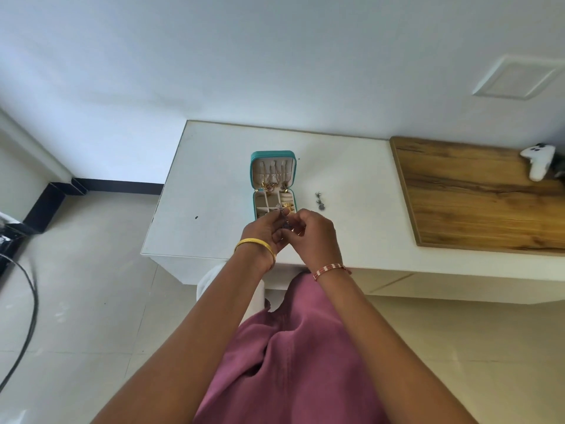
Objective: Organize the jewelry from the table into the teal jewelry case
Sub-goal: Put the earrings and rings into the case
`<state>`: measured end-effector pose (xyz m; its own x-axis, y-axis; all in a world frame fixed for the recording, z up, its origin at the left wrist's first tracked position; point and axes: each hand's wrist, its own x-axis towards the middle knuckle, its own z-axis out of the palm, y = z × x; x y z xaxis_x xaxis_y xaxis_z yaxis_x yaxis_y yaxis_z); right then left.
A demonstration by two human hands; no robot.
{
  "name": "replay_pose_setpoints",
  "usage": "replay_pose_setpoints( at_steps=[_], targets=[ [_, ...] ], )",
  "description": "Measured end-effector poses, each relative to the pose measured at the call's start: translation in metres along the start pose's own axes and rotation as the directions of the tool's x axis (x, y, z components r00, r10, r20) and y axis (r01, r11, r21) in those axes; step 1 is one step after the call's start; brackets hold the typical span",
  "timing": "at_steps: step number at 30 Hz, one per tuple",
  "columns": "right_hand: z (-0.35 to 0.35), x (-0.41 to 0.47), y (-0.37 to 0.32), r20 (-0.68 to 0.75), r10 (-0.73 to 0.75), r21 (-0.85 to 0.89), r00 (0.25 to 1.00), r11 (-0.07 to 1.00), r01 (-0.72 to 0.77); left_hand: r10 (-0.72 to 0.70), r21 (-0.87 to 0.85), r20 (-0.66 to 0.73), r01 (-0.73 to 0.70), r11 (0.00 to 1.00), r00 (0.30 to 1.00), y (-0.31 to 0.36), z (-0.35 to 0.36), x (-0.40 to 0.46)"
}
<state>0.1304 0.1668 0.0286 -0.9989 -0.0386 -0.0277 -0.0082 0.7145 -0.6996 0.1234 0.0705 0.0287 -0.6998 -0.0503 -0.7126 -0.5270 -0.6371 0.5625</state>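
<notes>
The left hand [265, 232] and right hand [312, 232] meet just above the counter's near edge, fingers of both curled in and pinching a small silver jewelry piece [282, 215] between them; its exact shape is too small to tell. The left wrist wears a plain gold bangle [253, 243], the right wrist a pink and white beaded bracelet [331, 270].

Just beyond the fingertips lies the open teal jewelry case [273, 184], well in from the white counter's [211, 185] edges. Its raised lid holds hanging gold necklaces, and its cream tray is split into small compartments with a gold piece in one. The hands cover the tray's near edge.

To the right of the case, apart from it, two small silver earrings [319, 201] rest on the bare counter. Further right a brown wooden board [477, 194] covers the counter's right end, with a white game controller [538, 160] at its far corner.
</notes>
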Motion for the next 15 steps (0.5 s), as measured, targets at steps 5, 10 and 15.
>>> replay_pose_setpoints(
  at_steps=[5, 10, 15],
  targets=[
    [-0.008, -0.002, -0.009, -0.015, -0.007, 0.034, 1.0, 0.999, 0.008, 0.033, 0.059, 0.044, -0.035, 0.998, 0.998, 0.005, 0.0, -0.014],
    [-0.02, -0.008, -0.012, 0.033, 0.125, 0.364, 0.992, 0.923, -0.129, 0.177, 0.367, -0.048, -0.148, 0.918, 0.983, 0.008, -0.001, -0.026],
    [-0.029, -0.011, -0.012, 0.039, 0.118, 0.448, 0.992, 0.885, -0.123, 0.456, 0.581, -0.05, -0.345, 0.737, 0.889, 0.004, -0.005, -0.031]
  ],
)
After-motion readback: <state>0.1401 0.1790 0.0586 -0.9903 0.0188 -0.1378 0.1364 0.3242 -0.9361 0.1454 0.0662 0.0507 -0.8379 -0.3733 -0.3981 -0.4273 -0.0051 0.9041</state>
